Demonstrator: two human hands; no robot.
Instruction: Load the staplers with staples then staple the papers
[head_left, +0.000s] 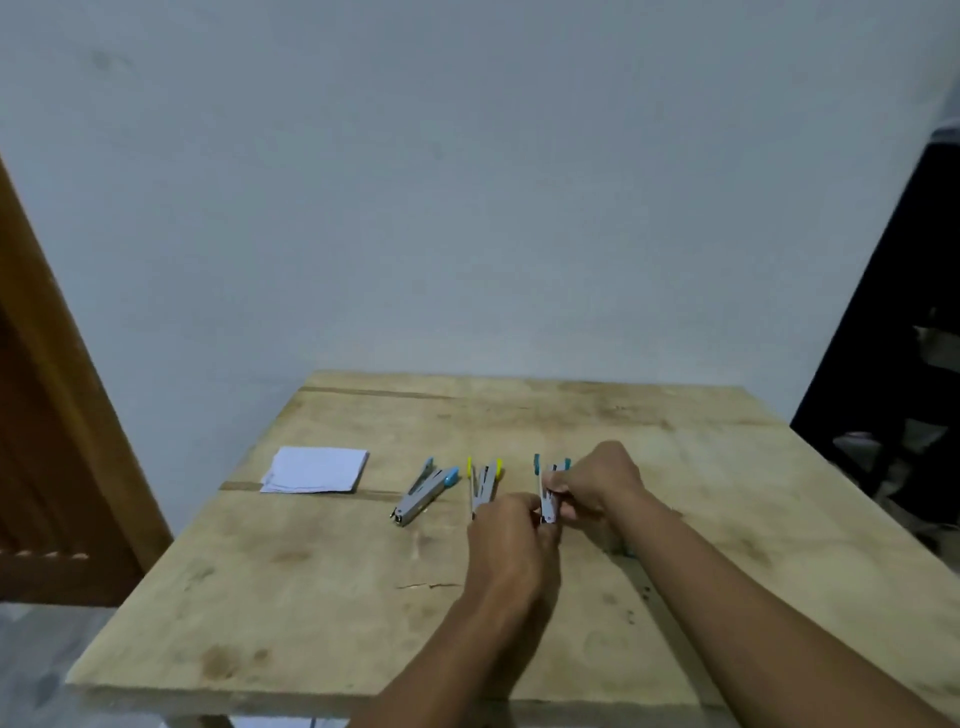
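Three small metal staplers lie in a row on the wooden table (322, 597), all swung open. The blue-tipped stapler (422, 491) is leftmost, the yellow-tipped stapler (484, 483) is in the middle. The teal-tipped stapler (548, 493) on the right is held between both hands: my right hand (597, 486) pinches it from the right and my left hand (511, 540) grips its near end. A small stack of white papers (317, 469) lies at the left. Staples are too small to make out.
A pale wall rises behind the table. A brown wooden door (47, 467) stands at the left and dark furniture (904, 364) at the right. The table's front edge (260, 696) runs close below my forearms.
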